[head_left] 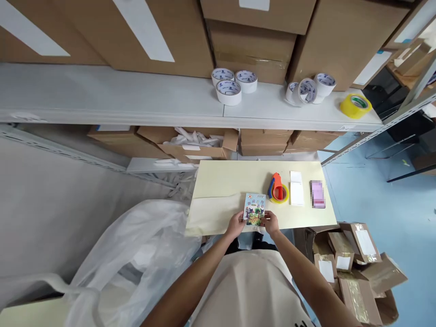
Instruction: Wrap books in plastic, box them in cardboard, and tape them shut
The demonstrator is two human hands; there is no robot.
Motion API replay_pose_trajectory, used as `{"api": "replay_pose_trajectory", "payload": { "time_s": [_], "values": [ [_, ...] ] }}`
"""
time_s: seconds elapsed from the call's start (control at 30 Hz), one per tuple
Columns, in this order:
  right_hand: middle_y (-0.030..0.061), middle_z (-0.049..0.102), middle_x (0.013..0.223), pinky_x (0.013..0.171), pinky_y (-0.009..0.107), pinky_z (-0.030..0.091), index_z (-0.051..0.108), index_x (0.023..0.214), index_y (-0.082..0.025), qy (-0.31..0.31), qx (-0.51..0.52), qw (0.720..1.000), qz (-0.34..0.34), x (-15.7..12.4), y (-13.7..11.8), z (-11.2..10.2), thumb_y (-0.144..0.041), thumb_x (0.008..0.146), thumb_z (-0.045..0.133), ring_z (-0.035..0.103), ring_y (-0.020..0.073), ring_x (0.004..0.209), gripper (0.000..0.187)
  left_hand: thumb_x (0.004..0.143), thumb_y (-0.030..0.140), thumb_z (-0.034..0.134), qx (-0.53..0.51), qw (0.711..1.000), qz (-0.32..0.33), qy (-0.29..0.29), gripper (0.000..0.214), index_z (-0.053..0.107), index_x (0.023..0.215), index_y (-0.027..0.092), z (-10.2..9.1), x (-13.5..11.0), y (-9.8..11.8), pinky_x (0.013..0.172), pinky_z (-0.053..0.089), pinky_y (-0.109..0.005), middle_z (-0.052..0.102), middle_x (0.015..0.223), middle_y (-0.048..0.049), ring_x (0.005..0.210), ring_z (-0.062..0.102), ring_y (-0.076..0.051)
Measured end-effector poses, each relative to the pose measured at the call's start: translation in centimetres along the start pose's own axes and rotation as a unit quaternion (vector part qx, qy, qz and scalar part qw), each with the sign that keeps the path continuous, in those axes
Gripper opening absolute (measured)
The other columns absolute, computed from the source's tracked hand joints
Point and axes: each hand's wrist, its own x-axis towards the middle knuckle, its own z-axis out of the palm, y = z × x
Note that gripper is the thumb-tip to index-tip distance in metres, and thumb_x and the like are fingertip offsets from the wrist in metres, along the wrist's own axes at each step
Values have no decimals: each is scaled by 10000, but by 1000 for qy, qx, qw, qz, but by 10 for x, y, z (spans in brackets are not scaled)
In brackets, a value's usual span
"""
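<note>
A small colourful booklet (pixel 255 209) lies at the near edge of a pale yellow table (pixel 218 190). My left hand (pixel 236 223) grips its lower left side and my right hand (pixel 271 222) grips its lower right side, fingers closed on it. Just beyond the booklet sits an orange tape dispenser (pixel 278 189) with a yellow roll. To its right lie a white notepad (pixel 296 188) and a pink blurred phone-sized object (pixel 318 194).
White tape rolls (pixel 229 91) and more rolls (pixel 309 89) sit on the grey shelf (pixel 102 97), with a yellow tape roll (pixel 355 105) at its right end. Cardboard boxes line the shelves. A big clear plastic bag (pixel 136 254) is left of me; small parcels (pixel 350 263) are piled right.
</note>
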Motion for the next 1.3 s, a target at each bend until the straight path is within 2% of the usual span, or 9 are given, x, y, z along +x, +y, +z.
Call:
{"api": "replay_pose_trajectory", "payload": {
  "time_s": [0.2,0.37,0.43,0.53,0.6,0.7,0.8,1.03,1.3],
  "values": [
    [-2,669,699,538,256,509,648,882,-208,8,-88,996,22,10,19,-12,-221,671,636,644,167,640,211,717,163,675,89,996,-15,7,473,641,1188,155,24,-2,-16,855,553,-344,701,1104,-113,935,695,-219],
    [11,690,763,697,298,521,658,910,-220,10,-175,985,10,15,22,-13,-138,675,597,669,198,768,256,714,180,665,167,986,16,11,572,593,1282,171,33,-11,-11,1083,394,-437,584,1297,-137,1253,517,-300],
    [58,695,897,811,349,511,662,952,-214,23,-201,979,-2,12,21,-14,-134,671,610,665,240,897,297,734,178,640,251,967,46,-18,644,523,1367,196,33,-17,-6,1110,350,-455,485,1423,-139,1333,430,-316],
    [139,614,1193,991,432,433,626,1122,-209,74,-229,970,-42,4,21,-16,-172,659,664,559,323,1168,466,769,178,592,397,911,69,-84,693,436,1443,224,30,-22,4,1086,359,-447,356,1525,-137,1361,392,-324],
    [162,560,1267,1004,454,429,572,1215,-206,101,-209,970,-65,-1,21,-16,-199,626,702,514,347,1219,604,778,178,569,432,892,69,-115,706,406,1464,216,26,-22,10,1075,363,-438,330,1532,-145,1362,388,-327],
    [125,583,1196,831,408,532,515,1253,-224,91,-91,991,-29,0,16,-13,-208,554,729,608,306,1053,731,766,188,565,422,891,72,-151,730,388,1473,217,21,-18,16,1069,363,-457,331,1524,-153,1371,371,-345],
    [47,634,1011,685,366,554,525,1200,-243,47,13,998,37,6,5,-10,-207,491,757,651,248,872,747,717,188,595,397,899,73,-170,789,382,1476,218,18,-14,17,1066,359,-488,299,1549,-164,1395,332,-375],
    [11,662,638,704,394,541,630,774,-168,-2,36,998,55,15,-14,-8,-343,441,830,680,250,712,426,626,232,671,360,908,76,-199,917,362,1489,188,17,-6,7,1034,380,-524,268,1573,-199,1401,308,-436],
    [19,702,704,626,368,551,588,856,-209,42,55,997,45,-12,-5,-7,-336,476,807,692,231,657,457,596,253,711,322,918,106,-206,915,404,1454,174,13,-7,1,1058,362,-513,278,1570,-199,1402,312,-440]
  ]
}}
